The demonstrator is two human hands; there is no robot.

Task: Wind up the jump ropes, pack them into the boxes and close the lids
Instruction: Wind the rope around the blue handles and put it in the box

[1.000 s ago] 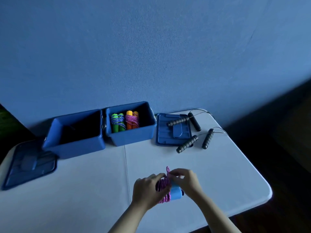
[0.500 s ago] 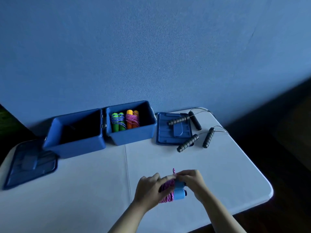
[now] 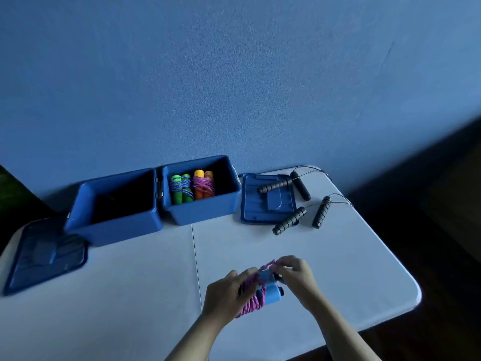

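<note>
Near the front edge of the white folding desk [image 3: 338, 269], both hands work one jump rope with light-blue plastic handles and a pink braided cord [image 3: 269, 293]. The left hand [image 3: 226, 293] has its grip curled round the wound part of the bundle, so the pink coils sit inside its fingers and the blue handle ends stick out to the right, toward the desk's right edge. The bundle's long axis runs roughly left to right, tilted a little. The right hand [image 3: 296, 277] pinches the loose pink cord end just above the handles, thumb and fingers closed on it.

At the back edge stand two open blue plastic boxes side by side. The left box [image 3: 114, 222] looks dark inside. The right box [image 3: 205, 212] holds a green-handled rope [image 3: 181, 190] and an orange-handled rope [image 3: 203, 185], both wound and standing upright. One blue lid [image 3: 265, 204] lies just right of that box, with black foam-handled ropes [image 3: 290, 220] on and beside it. Another blue lid [image 3: 44, 252] lies at the left edge.
</note>
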